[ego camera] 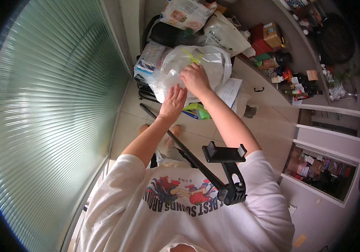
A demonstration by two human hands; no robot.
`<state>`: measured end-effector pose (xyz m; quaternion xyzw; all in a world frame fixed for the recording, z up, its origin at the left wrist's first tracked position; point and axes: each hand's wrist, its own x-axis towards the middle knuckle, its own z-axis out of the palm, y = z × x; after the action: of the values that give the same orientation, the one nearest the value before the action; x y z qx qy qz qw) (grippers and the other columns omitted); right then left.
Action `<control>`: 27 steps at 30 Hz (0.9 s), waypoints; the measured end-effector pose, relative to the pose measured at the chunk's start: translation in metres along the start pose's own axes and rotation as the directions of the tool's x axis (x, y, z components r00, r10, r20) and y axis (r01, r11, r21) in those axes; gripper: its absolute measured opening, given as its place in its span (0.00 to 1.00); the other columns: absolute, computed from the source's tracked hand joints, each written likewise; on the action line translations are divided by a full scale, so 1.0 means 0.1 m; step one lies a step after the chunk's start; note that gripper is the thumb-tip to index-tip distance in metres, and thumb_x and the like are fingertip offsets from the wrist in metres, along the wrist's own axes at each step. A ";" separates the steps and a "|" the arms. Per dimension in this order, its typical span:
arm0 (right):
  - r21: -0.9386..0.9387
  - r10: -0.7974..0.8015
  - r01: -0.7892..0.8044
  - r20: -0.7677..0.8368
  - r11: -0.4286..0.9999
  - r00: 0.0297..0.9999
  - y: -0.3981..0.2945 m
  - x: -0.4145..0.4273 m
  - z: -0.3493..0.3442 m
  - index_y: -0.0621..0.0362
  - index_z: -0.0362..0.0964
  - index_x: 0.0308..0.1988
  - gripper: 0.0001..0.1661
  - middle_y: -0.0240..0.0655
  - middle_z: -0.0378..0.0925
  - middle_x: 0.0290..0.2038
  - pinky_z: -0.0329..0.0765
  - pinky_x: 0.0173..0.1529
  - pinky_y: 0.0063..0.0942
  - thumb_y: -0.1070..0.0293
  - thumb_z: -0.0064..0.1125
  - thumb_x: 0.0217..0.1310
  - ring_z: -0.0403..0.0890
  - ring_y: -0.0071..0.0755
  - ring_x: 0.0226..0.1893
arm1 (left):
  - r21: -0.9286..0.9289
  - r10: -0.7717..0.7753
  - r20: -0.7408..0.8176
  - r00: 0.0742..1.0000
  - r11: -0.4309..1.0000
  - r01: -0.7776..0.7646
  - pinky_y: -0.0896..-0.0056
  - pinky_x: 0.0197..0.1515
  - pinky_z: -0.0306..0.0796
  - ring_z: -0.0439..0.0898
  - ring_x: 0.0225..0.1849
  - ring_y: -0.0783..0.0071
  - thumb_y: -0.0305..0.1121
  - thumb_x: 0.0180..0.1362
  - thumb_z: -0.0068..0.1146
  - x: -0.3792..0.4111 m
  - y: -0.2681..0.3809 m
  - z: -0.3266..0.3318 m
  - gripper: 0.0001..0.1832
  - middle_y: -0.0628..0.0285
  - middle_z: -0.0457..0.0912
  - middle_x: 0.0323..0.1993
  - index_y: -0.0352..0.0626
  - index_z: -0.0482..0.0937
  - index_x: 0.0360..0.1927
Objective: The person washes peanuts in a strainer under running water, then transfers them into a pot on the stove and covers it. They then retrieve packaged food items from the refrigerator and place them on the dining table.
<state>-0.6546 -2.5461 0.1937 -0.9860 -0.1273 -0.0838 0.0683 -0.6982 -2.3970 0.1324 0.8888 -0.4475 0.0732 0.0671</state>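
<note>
A large translucent white plastic bag [213,74] lies in front of me, with a yellow-green strip [192,56] at its far side. My right hand [195,78] is on the bag, its bent fingertips beside the strip; whether they pinch anything cannot be made out. My left hand [174,102] rests flat at the bag's near edge, fingers together and extended, with nothing seen in it. Left of the bag is a clear plastic package [151,56] with a blue edge. Printed paper [230,91] sticks out at its right, and green and blue items show below it.
A ribbed glass panel [57,94] stands on the left. Farther back lie filled plastic bags [186,14]. Shelves on the right hold boxes [273,34], jars and bottles. A black phone holder [225,154] on a pole [183,146] crosses in front of my body.
</note>
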 end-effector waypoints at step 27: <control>0.566 0.712 -0.440 -0.618 0.697 0.333 1.76 0.60 -1.50 0.62 0.71 0.36 0.11 0.44 0.78 0.33 0.73 0.41 0.35 0.65 0.48 0.63 0.77 0.38 0.35 | 0.084 0.338 -0.170 0.925 0.941 -0.329 0.58 0.57 0.62 0.67 0.55 0.63 0.30 0.51 0.51 0.59 -0.28 0.23 0.36 0.60 0.66 0.52 0.56 0.58 0.66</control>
<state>-0.5732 -2.7240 0.3314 -0.7887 0.2700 -0.4696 0.2906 -0.6388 -2.4313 0.1197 0.7907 -0.5819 0.1766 0.0701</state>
